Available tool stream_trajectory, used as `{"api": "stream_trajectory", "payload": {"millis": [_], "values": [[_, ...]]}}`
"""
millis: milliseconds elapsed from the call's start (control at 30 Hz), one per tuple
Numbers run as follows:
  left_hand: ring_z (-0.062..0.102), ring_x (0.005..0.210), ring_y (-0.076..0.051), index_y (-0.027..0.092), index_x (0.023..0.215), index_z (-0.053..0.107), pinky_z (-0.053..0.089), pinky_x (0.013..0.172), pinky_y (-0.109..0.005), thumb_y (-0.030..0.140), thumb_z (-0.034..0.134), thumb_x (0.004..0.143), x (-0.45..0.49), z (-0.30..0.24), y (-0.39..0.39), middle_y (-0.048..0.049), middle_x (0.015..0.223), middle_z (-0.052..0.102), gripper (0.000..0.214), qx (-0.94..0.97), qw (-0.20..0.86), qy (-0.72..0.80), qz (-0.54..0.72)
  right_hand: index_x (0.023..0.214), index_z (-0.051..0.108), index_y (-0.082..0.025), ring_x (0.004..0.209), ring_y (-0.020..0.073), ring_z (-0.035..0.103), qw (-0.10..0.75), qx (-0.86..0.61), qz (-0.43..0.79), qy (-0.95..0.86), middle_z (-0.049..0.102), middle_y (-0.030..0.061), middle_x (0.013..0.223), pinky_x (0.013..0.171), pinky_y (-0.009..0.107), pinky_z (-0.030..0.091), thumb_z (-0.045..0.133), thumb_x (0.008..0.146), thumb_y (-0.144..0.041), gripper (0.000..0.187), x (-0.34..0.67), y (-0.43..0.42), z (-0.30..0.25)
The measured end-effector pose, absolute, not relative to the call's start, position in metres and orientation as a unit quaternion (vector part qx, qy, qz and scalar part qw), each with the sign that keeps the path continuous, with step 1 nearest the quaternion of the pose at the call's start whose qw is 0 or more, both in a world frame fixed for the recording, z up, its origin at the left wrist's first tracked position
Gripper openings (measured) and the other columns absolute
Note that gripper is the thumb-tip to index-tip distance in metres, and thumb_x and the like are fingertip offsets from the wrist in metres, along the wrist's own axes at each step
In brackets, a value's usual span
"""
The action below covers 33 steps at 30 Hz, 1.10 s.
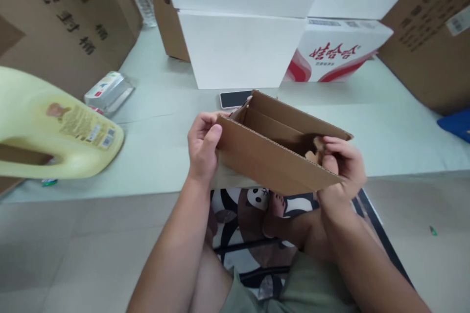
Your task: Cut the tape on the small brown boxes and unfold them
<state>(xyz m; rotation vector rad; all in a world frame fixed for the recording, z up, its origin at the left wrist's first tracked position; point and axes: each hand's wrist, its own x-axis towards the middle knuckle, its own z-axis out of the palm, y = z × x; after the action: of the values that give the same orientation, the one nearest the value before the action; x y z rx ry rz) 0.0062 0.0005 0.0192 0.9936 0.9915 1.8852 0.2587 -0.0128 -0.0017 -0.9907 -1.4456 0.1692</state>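
A small brown cardboard box (273, 159) with its top open is held up in front of me, tilted, over the edge of a low pale table (165, 122). My left hand (202, 146) grips its left end, thumb on the outer wall. At the right end my right hand (343, 164) is closed over the rim, fingers curled inside the box. A cardboard flap shows inside the box.
A large pale yellow jug (55, 127) lies on its side at the left. A phone (235, 99) lies behind the box, a clear plastic pack (108, 90) to its left. White cartons (242, 49) and brown cartons (66, 19) ring the table. My bare foot (273, 215) rests on a panda-print mat below.
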Motion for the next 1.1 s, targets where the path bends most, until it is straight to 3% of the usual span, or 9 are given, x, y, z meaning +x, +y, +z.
{"api": "stream_trajectory", "payload": {"millis": [133,267,367,533,700,833,967,1033,1100], "values": [[0.065,0.081,-0.019,0.024,0.081,0.072,0.053,0.079,-0.030,0.057,0.077,0.079,0.021,0.015,0.003,-0.0036,0.086,0.072,0.033,0.411,0.342,0.456,0.712,0.089,0.073,-0.026,0.095,0.0258,0.070,0.618,-0.427,0.104,-0.652,0.074,0.0063,0.099,0.085,0.046,0.055,0.053,0.100,-0.040,0.027,0.269,-0.007,-0.010],[0.062,0.079,-0.016,0.023,0.084,0.074,0.049,0.075,-0.026,0.059,0.074,0.084,0.027,0.008,0.008,-0.0027,0.087,0.072,0.036,0.433,0.265,0.490,0.709,0.100,0.072,-0.027,0.098,0.0266,0.067,0.642,-0.387,0.134,-0.648,0.072,0.0073,0.103,0.085,0.045,0.053,0.044,0.102,-0.058,0.042,0.274,-0.004,-0.014],[0.062,0.082,-0.016,0.023,0.086,0.070,0.049,0.076,-0.026,0.063,0.074,0.085,0.029,0.006,0.010,-0.0018,0.088,0.069,0.039,0.444,0.231,0.500,0.707,0.108,0.070,-0.026,0.099,0.0269,0.065,0.651,-0.361,0.137,-0.654,0.069,0.0080,0.105,0.085,0.044,0.052,0.049,0.097,-0.069,0.049,0.277,-0.004,-0.015],[0.061,0.078,-0.015,0.025,0.112,0.066,0.050,0.074,-0.027,0.061,0.078,0.083,0.029,0.002,0.011,0.0009,0.088,0.063,0.048,0.457,0.208,0.527,0.686,0.116,0.063,-0.029,0.097,0.0239,0.064,0.646,-0.376,0.166,-0.643,0.065,0.0055,0.105,0.085,0.042,0.053,0.062,0.095,-0.047,0.028,0.275,-0.006,-0.017],[0.068,0.102,-0.020,0.026,0.116,0.067,0.053,0.094,-0.033,0.058,0.075,0.089,0.026,-0.005,0.008,-0.0035,0.108,0.070,0.043,0.506,0.170,0.526,0.662,0.120,0.055,-0.030,0.104,0.0267,0.061,0.643,-0.422,0.132,-0.625,0.059,0.0076,0.111,0.086,0.045,0.053,0.059,0.088,-0.041,0.034,0.271,-0.010,-0.020],[0.070,0.111,-0.022,0.025,0.116,0.067,0.053,0.103,-0.038,0.055,0.068,0.095,0.025,-0.006,0.005,-0.0062,0.115,0.073,0.037,0.530,0.169,0.523,0.646,0.134,0.046,-0.033,0.134,0.0351,0.049,0.614,-0.502,0.081,-0.604,0.045,0.0135,0.142,0.100,0.054,0.052,0.059,0.084,-0.051,0.055,0.271,-0.011,-0.021],[0.066,0.129,-0.025,0.026,0.117,0.069,0.049,0.115,-0.042,0.051,0.068,0.096,0.023,-0.005,0.004,-0.0075,0.129,0.071,0.033,0.558,0.141,0.504,0.643,0.154,0.027,-0.037,0.136,0.0338,0.053,0.591,-0.476,0.167,-0.629,0.046,0.0132,0.149,0.110,0.059,0.049,0.054,0.089,-0.053,0.073,0.272,-0.008,-0.022],[0.063,0.135,-0.026,0.027,0.120,0.069,0.047,0.119,-0.044,0.051,0.068,0.095,0.022,-0.003,0.004,-0.0079,0.135,0.069,0.034,0.568,0.145,0.504,0.635,0.153,0.030,-0.037,0.128,0.0316,0.059,0.602,-0.450,0.198,-0.629,0.052,0.0118,0.140,0.108,0.056,0.052,0.056,0.089,-0.052,0.071,0.273,-0.006,-0.024],[0.061,0.138,-0.027,0.029,0.126,0.069,0.046,0.121,-0.046,0.051,0.068,0.096,0.021,-0.001,0.003,-0.0080,0.141,0.067,0.037,0.572,0.163,0.512,0.619,0.140,0.046,-0.035,0.127,0.0316,0.059,0.611,-0.439,0.197,-0.629,0.056,0.0107,0.133,0.109,0.055,0.051,0.060,0.088,-0.050,0.056,0.274,-0.006,-0.026]]}}
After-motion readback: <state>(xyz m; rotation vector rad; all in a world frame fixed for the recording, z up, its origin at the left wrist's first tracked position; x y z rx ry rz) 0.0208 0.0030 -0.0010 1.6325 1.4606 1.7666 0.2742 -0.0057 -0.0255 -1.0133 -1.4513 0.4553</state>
